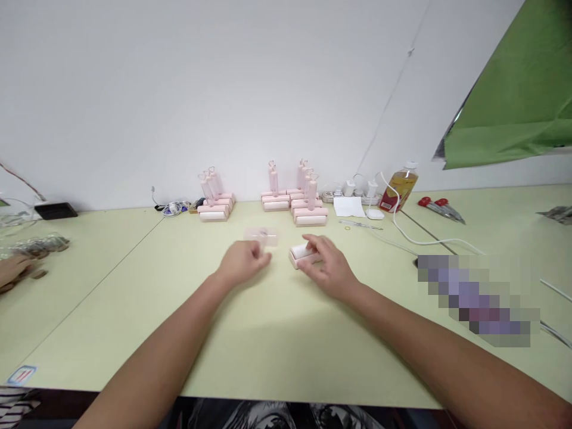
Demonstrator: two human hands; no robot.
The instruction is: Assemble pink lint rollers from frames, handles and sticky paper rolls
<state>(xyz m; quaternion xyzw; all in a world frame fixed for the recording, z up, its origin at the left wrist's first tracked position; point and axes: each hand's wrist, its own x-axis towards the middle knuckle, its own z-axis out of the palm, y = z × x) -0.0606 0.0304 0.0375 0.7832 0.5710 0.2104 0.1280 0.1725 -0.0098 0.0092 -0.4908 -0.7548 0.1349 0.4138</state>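
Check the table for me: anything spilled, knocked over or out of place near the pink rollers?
Nothing spilled or broken. The stacked pink plastic lint rollers sit tidily at the back. Only the clear plastic bottle of amber liquid looks tilted rightward, perhaps lens distortion, and a white cable trails loose across the pale green table.

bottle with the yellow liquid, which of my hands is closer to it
Right. The right hand holds a small pink roller, nearer the camera and left of the bottle; the left hand is farther left, pinching a pale clear piece.
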